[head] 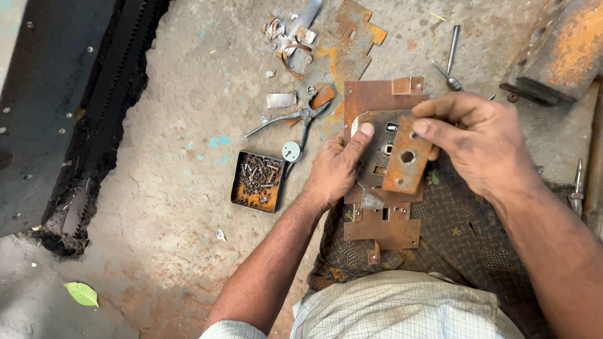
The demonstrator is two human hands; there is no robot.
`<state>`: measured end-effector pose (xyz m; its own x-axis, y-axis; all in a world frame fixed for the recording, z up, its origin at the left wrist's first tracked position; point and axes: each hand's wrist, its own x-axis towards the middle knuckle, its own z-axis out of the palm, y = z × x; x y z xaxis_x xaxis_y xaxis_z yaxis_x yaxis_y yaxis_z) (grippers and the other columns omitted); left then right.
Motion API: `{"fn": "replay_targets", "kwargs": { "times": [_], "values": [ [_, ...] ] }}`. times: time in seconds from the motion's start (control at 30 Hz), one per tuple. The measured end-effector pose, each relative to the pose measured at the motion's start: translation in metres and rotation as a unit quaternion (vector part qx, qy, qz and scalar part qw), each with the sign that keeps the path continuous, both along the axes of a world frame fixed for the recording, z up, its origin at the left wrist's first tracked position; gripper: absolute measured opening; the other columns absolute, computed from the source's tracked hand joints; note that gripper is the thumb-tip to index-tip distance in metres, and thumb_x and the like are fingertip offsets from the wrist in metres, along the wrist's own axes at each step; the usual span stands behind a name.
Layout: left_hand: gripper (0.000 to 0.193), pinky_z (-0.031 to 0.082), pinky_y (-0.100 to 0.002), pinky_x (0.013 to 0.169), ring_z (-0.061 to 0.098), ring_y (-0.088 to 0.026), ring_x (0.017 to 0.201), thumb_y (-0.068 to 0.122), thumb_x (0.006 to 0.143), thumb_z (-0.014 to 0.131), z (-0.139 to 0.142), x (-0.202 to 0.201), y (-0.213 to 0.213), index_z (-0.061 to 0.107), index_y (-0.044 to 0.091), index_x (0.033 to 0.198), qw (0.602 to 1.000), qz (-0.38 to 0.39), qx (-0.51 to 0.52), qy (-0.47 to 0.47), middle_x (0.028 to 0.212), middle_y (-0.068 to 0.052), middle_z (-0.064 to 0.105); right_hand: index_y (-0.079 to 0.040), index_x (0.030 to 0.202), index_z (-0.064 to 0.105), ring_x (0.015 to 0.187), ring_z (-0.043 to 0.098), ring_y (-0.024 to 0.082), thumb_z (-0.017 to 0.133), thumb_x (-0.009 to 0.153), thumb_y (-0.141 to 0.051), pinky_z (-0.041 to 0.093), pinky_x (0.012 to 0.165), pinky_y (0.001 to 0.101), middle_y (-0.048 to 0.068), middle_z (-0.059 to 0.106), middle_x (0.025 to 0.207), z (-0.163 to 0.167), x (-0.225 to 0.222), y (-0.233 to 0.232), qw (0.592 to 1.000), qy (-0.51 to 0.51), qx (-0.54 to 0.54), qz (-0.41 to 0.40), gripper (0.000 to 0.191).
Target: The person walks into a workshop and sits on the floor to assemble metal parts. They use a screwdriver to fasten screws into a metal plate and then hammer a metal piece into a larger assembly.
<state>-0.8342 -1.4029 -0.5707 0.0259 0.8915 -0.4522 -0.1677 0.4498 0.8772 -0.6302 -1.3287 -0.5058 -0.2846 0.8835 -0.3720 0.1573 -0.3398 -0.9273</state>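
My left hand (pixel 336 168) grips the left edge of a rusty flat lock body (pixel 382 223), thumb pressed on its grey inner plate. Over the lock's upper half, my right hand (pixel 478 141) pinches a small rusty plate with a round hole (pixel 407 162). The lock sits over my lap, above a patterned brown cloth (pixel 465 235).
On the concrete floor lie pliers (pixel 295 119), a small rusty tin of screws (pixel 257 181), a round grey disc (pixel 291 151), rusty metal scraps (pixel 352 44), a screwdriver (pixel 452 59) and a rusty block (pixel 559 50). A dark toothed mat (pixel 107 113) runs along the left. A green leaf (pixel 81 293) lies at lower left.
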Motion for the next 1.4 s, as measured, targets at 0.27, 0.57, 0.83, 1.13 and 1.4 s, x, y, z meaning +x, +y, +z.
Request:
{"fn": "replay_targets", "kwargs": {
  "times": [0.27, 0.57, 0.83, 1.13, 1.4],
  "values": [
    [0.057, 0.057, -0.030, 0.086, 0.069, -0.011, 0.095, 0.050, 0.099, 0.058, 0.002, -0.001, 0.001, 0.067, 0.001, 0.127, 1.000, -0.014, 0.001, -0.016, 0.105, -0.008, 0.077, -0.002, 0.105, 0.076, 0.093, 0.071, 0.012, 0.078, 0.093, -0.005, 0.058, 0.083, 0.0240, 0.005, 0.076, 0.105, -0.012, -0.015, 0.001, 0.964, -0.149, 0.203, 0.084, 0.012],
    [0.053, 0.057, -0.031, 0.087, 0.069, -0.012, 0.096, 0.044, 0.100, 0.062, 0.001, -0.001, 0.001, 0.066, -0.002, 0.127, 0.999, -0.008, 0.025, -0.045, 0.107, -0.009, 0.076, -0.004, 0.114, 0.076, 0.091, 0.070, 0.013, 0.075, 0.099, -0.003, 0.059, 0.076, 0.0251, 0.009, 0.072, 0.107, 0.008, -0.026, -0.007, 0.919, -0.235, 0.306, 0.086, 0.016],
    [0.051, 0.057, -0.030, 0.086, 0.069, -0.011, 0.095, 0.042, 0.102, 0.062, -0.001, 0.001, 0.000, 0.066, -0.002, 0.126, 0.996, 0.005, 0.024, -0.081, 0.107, -0.009, 0.076, -0.001, 0.108, 0.075, 0.085, 0.069, 0.013, 0.077, 0.101, -0.006, 0.059, 0.070, 0.0248, 0.010, 0.072, 0.103, -0.010, -0.025, -0.009, 0.939, -0.220, 0.265, 0.017, 0.008],
    [0.047, 0.058, -0.030, 0.079, 0.068, -0.012, 0.088, 0.040, 0.101, 0.064, -0.005, 0.001, 0.000, 0.070, -0.003, 0.120, 0.996, 0.019, 0.007, -0.087, 0.100, -0.008, 0.076, 0.000, 0.115, 0.064, 0.083, 0.072, 0.014, 0.080, 0.094, -0.008, 0.061, 0.068, 0.0268, 0.011, 0.072, 0.099, 0.015, -0.028, -0.052, 0.937, -0.258, 0.231, 0.036, 0.028],
    [0.050, 0.059, -0.031, 0.081, 0.070, -0.012, 0.091, 0.043, 0.099, 0.063, -0.005, 0.001, -0.001, 0.069, -0.002, 0.120, 0.996, 0.008, 0.000, -0.085, 0.102, -0.008, 0.076, 0.002, 0.127, 0.058, 0.082, 0.066, 0.007, 0.070, 0.093, -0.001, 0.054, 0.065, 0.0207, 0.007, 0.071, 0.101, -0.003, -0.026, -0.058, 0.984, -0.120, 0.105, -0.083, 0.036]
  ]
}}
